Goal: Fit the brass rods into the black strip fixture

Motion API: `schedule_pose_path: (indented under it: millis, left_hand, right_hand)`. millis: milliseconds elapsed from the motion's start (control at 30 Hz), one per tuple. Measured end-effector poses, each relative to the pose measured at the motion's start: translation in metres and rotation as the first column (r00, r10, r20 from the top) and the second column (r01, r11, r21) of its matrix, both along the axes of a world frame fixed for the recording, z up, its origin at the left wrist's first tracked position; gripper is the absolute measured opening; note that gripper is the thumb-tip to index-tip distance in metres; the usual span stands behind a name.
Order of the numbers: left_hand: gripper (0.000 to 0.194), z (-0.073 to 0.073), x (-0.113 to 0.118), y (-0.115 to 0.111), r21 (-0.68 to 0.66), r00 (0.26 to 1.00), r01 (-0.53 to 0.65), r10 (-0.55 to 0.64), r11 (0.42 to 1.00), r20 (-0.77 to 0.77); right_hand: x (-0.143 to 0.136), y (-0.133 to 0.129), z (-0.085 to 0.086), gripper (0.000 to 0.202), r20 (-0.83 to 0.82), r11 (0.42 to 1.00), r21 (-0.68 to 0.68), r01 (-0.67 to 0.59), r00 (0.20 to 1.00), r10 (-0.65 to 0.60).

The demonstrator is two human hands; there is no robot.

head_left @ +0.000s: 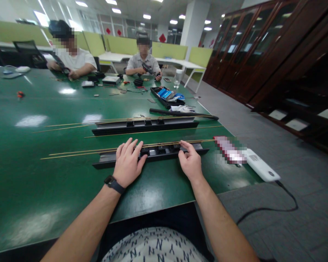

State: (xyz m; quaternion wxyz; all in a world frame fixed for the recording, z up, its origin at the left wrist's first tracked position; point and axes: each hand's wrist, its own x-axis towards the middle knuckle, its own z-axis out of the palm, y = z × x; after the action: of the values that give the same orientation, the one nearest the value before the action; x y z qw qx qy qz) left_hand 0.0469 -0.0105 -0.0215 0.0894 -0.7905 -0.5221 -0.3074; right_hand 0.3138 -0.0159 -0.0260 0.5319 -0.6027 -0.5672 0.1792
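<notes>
In front of me a long black channel-shaped rail (164, 157) lies on the green table, its trough holding dark blocks with gaps between them. Thin brass-coloured rods (79, 153) run lengthwise over it and stick out well past its left end. My left hand (129, 160), a dark watch on its wrist, lies over the left half of the rail with its fingers spread. Toward the right end is my right hand (190, 160); its index finger reaches to the rods and its thumb sits apart at the near wall. The other right fingers are curled and partly hidden.
A second black rail (144, 127) with rods lies behind. Farther back are a black bar (180, 113), a tool tray (166, 96) and a glass (178, 78). On the right sit a phone (226, 145) and a white cabled device (262, 165). Two people work across the table.
</notes>
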Motion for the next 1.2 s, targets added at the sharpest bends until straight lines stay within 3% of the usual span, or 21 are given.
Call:
schedule_pose_path:
  millis: [900,1200]
  left_hand:
    - [0.052,-0.0005,0.0001,-0.0001,-0.008,1.000,-0.001,0.001,1.000,-0.005]
    - [0.052,0.0000,0.0003,-0.0004,-0.014,1.000,-0.005,0.005,1.000,-0.001]
  right_hand:
    - [0.0022,0.0027,-0.0043,0.047,-0.004,0.999,0.015,0.033,0.999,-0.032]
    - [0.0001,-0.0008,-0.0006,0.049,0.012,1.000,-0.013,-0.019,1.000,0.019]
